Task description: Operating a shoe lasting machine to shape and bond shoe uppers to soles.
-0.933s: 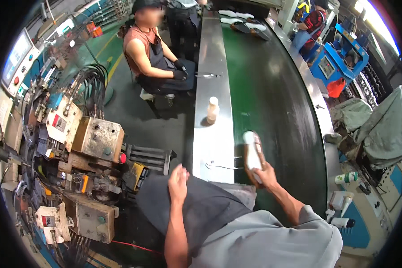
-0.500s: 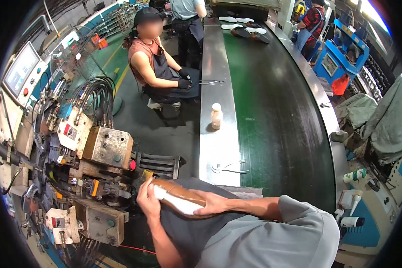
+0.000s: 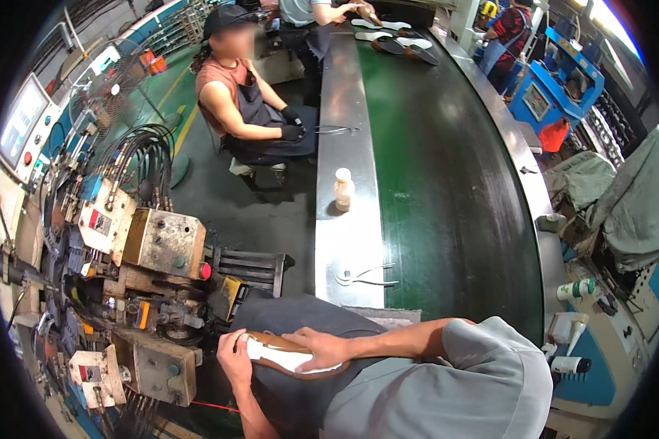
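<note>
A brown shoe upper with a white insole on its underside [image 3: 277,357] lies across my dark apron, its white side up. My left hand [image 3: 235,357] grips one end, with the fingers bent over the edge. Over the other end, my right hand [image 3: 321,350] is wrapped around the side, thumb on the white surface. Part of the brown upper is hidden beneath my hands and against the apron. Just beyond my lap, metal pincers [image 3: 365,279] rest on the steel ledge [image 3: 344,249], apart from both hands.
Left of me stands a machine [image 3: 165,241] with hoses and a red button. A small bottle [image 3: 343,190] stands on the ledge beside a dark green conveyor belt [image 3: 447,212]. More shoe pieces [image 3: 403,47] lie at its far end. A co-worker [image 3: 245,110] sits beyond the machine.
The shoe has come down and tilted, showing more of its white underside. My right hand has slid onto that surface. At the far end, a standing person's hands now hold a brown piece.
</note>
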